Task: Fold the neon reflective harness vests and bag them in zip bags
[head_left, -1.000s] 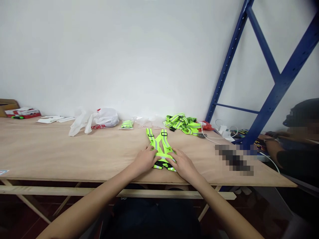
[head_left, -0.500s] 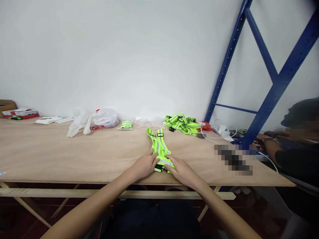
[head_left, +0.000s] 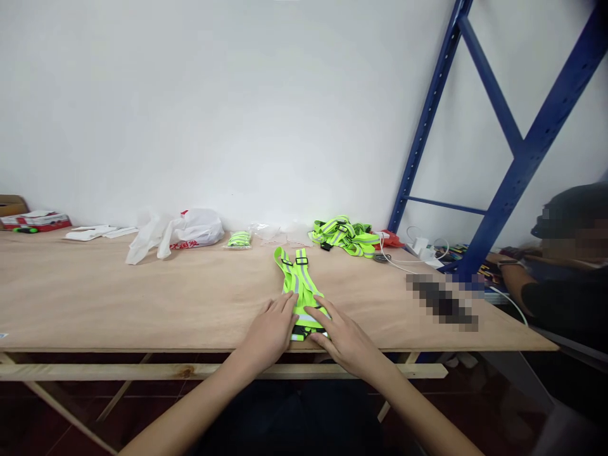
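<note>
A yellow-green reflective strap vest (head_left: 300,285) with grey stripes and black buckles lies on the table in front of me. Its two shoulder straps point away from me, and its folded waist part is near the table's front edge. My left hand (head_left: 270,328) rests along the left side of the vest, fingers extended over the edge of the fabric. From the right, my right hand (head_left: 346,335) touches the lower part with its fingers spread. Neither hand grips the fabric. Part of the waist band is hidden under my fingers.
Across the back of the wooden table (head_left: 199,304) are a pile of reflective straps (head_left: 342,235), a bagged vest (head_left: 239,239), a white plastic bag (head_left: 202,227) and a red-white box (head_left: 38,220). A blue rack (head_left: 503,174) stands right, beside another person (head_left: 560,291). A blurred patch covers something dark.
The vest has shifted slightly toward me and left. My left hand has turned, its fingers now pointing more forward; the fingers of my right hand have spread over the lower part.
</note>
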Demonstrator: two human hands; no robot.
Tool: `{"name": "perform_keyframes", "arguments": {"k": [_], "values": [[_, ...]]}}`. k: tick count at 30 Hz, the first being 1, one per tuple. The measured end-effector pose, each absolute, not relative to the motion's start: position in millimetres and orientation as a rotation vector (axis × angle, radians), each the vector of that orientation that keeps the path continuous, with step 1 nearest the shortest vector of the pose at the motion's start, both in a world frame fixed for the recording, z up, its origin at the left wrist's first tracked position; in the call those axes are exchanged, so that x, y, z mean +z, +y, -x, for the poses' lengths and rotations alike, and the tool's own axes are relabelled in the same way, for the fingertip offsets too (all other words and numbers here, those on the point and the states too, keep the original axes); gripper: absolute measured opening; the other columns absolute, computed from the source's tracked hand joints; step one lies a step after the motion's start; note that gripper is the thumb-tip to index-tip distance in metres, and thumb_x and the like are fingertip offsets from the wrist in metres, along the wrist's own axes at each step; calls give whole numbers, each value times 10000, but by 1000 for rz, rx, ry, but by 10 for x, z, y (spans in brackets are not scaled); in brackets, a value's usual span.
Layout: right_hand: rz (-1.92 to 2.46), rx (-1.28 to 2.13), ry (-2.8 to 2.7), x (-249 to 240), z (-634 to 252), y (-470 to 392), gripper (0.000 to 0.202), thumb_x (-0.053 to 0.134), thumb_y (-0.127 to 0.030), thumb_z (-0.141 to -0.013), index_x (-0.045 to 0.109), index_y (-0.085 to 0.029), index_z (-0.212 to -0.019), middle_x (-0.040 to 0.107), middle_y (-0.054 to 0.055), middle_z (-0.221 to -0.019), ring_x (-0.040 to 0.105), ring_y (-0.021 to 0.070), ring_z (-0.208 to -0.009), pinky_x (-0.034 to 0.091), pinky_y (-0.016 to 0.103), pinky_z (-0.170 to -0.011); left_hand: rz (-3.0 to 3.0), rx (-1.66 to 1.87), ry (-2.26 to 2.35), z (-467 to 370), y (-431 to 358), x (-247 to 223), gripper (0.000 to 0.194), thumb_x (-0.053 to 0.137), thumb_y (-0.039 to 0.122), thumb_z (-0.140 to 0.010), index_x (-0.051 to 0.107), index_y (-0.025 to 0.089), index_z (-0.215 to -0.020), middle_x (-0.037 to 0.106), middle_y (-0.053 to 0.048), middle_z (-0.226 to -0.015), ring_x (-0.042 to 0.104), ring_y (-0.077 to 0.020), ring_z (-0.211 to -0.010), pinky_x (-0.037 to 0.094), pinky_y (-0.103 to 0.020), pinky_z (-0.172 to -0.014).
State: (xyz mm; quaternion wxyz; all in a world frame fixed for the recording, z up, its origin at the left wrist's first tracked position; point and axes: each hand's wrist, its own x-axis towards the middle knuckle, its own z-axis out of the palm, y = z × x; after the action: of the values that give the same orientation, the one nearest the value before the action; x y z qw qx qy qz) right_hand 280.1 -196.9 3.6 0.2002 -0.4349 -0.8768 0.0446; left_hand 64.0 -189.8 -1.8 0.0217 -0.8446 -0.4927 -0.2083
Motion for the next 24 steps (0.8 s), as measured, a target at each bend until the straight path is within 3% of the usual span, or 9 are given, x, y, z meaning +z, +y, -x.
{"name": "perform_keyframes", "arguments": {"k": [3, 5, 7, 10, 14, 20, 24], "values": [[1183, 23, -2463, 19, -2810, -1991, 509, 533, -369, -975, 475, -309, -1477, 385, 141, -1574, 449, 313, -1400, 453, 473, -1087, 2643, -640, -1427, -649, -1896, 63, 270, 386, 138, -968, 565, 173, -1168, 617, -138, -1310, 557, -270, -1250, 418, -461, -1080], [1165, -32, -2460, 4, -2816, -1998, 517, 553, -355, -964, 484, -301, -1473, 392, 140, -1570, 431, 318, -1412, 458, 474, -1082, 2685, -590, -1378, -641, -1903, 109, 189, 406, 124, -958, 581, 182, -997, 675, -114, -1112, 620, -253, -1110, 438, -437, -1055], [1171, -69, -2467, -12, -2824, -2001, 508, 554, -353, -962, 500, -279, -1462, 417, 146, -1554, 448, 316, -1399, 467, 464, -1073, 2738, -573, -1342, -618, -1930, 139, 174, 410, 165, -984, 579, 189, -947, 687, -91, -1004, 646, -235, -1025, 443, -425, -1047], [1192, -77, -2493, -27, -2843, -2008, 510, 541, -381, -969, 500, -248, -1460, 476, 162, -1510, 520, 304, -1340, 490, 443, -1049, 2790, -627, -1281, -564, -2005, 159, 218, 433, 319, -1023, 589, 194, -1110, 676, -110, -1202, 602, -252, -1187, 392, -455, -1111], [1163, -55, -2523, -42, -2891, -2042, 658, 623, -485, -908, 464, -205, -1482, 510, 189, -1477, 543, 327, -1318, 507, 460, -1029, 2837, -636, -1226, -509, -2102, 157, 460, 572, 455, -961, 508, 179, -1323, 535, -158, -1453, 464, -292, -1382, 361, -465, -1155], [1057, -65, -2463, -103, -2980, -2130, 503, 606, -352, -925, 548, -230, -1409, 597, 158, -1399, 600, 306, -1260, 544, 452, -989, 2914, -650, -1274, -487, -2205, 127, 523, 628, 399, -933, 434, 188, -1371, 561, -162, -1421, 546, -305, -1297, 463, -436, -1060], [975, -76, -2435, -131, -3025, -2154, 400, 560, -299, -937, 627, -230, -1325, 667, 143, -1308, 654, 289, -1183, 560, 434, -963, 2958, -662, -1228, -465, -2270, 120, 344, 519, 240, -971, 477, 197, -1310, 612, -137, -1361, 597, -284, -1232, 490, -393, -1007]]}}
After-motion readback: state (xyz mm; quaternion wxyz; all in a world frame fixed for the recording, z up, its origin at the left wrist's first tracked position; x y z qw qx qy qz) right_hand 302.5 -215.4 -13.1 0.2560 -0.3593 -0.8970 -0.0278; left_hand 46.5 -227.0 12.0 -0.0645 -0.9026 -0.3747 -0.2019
